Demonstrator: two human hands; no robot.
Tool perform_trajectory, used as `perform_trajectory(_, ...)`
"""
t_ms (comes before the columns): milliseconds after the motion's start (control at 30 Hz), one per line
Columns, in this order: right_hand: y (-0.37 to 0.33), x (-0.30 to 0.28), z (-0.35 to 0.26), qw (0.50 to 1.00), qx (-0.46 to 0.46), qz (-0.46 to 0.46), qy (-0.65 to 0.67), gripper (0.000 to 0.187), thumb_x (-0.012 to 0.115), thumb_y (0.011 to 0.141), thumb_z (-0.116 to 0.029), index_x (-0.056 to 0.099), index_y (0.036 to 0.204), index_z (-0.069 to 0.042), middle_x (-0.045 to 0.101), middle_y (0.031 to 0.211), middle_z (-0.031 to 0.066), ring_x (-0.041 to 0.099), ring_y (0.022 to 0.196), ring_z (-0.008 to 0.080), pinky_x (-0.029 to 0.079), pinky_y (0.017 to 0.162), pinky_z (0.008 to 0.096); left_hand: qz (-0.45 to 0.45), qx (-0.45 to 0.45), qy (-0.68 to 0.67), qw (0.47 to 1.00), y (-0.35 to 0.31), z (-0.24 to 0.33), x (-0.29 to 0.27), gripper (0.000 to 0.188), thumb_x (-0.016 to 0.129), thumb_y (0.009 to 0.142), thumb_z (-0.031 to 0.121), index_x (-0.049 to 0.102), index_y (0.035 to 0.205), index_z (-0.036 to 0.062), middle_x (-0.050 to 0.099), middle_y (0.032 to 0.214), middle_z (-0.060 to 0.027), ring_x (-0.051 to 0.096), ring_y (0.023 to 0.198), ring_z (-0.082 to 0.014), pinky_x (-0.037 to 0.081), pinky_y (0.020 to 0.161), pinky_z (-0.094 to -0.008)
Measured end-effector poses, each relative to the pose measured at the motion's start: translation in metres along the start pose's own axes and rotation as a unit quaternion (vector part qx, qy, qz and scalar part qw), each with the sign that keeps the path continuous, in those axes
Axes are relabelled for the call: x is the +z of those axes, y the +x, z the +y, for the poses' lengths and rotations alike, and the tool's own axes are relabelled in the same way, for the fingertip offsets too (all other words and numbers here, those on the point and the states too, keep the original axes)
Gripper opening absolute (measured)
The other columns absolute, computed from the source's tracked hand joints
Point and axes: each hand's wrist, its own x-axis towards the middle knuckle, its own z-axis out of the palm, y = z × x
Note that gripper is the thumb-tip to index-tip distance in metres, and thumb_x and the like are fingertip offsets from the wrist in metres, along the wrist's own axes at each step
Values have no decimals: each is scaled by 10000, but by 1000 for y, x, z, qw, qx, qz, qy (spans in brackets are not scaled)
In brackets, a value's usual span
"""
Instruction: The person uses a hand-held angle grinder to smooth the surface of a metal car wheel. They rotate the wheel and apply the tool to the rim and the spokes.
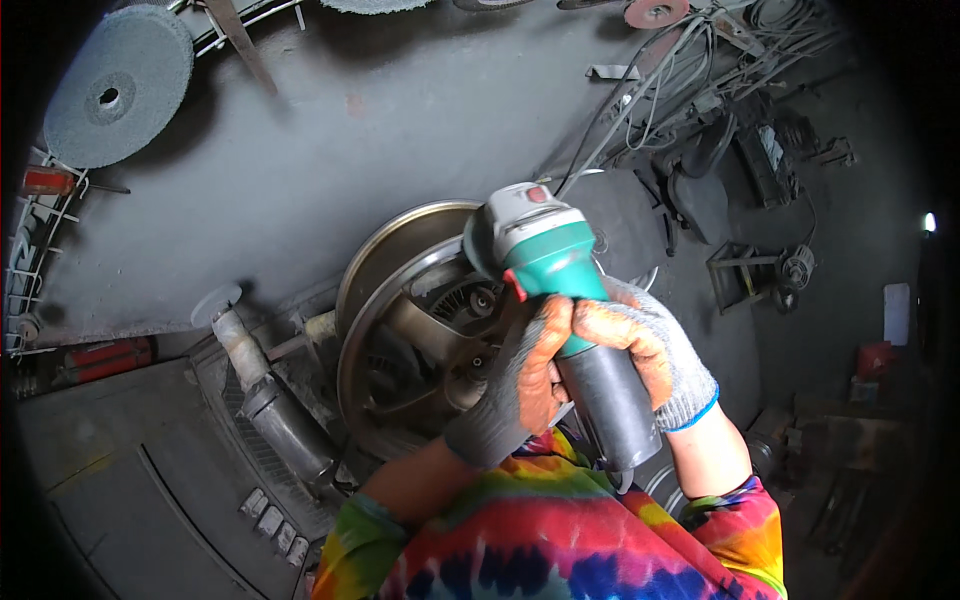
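I hold a green and dark grey angle grinder (pixel 565 255) up in front of my chest, its light grey head pointing away from me. A round disc (pixel 480 243) sits on the left side of that head. My left hand (pixel 525 380), in a grey knitted glove with an orange coated palm, is closed against the left side of the body. From the right, my right hand (pixel 655 345), gloved alike, grips the body with its fingers over the top. Below and left of the tool stands a spoked metal wheel (pixel 415 325), partly hidden by the grinder and my left hand.
Left of the wheel lies another grey power tool (pixel 290 430) with a disc at its far end. A large round abrasive wheel (pixel 120 90) hangs on the wall at upper left. Tangled cables (pixel 690 60) run along the upper right. A small motor (pixel 795 268) stands farther right.
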Motion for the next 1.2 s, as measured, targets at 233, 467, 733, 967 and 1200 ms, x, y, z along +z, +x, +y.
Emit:
perform_trajectory(233,-7,2,7,999,-9,45,16,503,732,878,-319,571,1235,-4,656,973,86,675,736,164,556,680,279,-3,-78,36,996,10,3,-2,570,582,961,530,481,1370,147,617,1182,-43,655,1027,-145,574,831,-307)
perform_trajectory(467,0,35,7,964,-102,-94,-225,641,796,814,-419,583,1233,16,627,1122,92,573,1004,147,487,855,333,-127,130,57,982,-30,3,-47,696,484,974,604,415,1416,70,559,1295,-120,595,1147,-232,473,1033,-414)
perform_trajectory(733,24,65,8,888,-30,-132,-440,401,750,853,-298,592,1071,-1,630,917,156,625,876,243,483,786,352,-6,372,218,902,-47,13,-54,507,530,972,492,536,1299,105,578,1262,-123,597,1130,-237,476,1009,-424)
perform_trajectory(967,26,30,14,941,-85,-157,-288,364,690,905,-251,598,1146,6,627,946,40,572,900,107,479,793,289,-23,499,497,710,-26,11,-43,351,570,971,395,642,1197,136,594,1234,-127,598,1116,-241,479,988,-434)
perform_trajectory(1200,12,-6,10,993,-97,-34,-53,510,752,877,-295,588,1261,-3,658,1000,66,617,874,121,509,757,254,-80,6,-20,997,15,-2,-17,521,579,987,450,485,1305,48,604,1194,-109,619,1088,-204,504,977,-371)
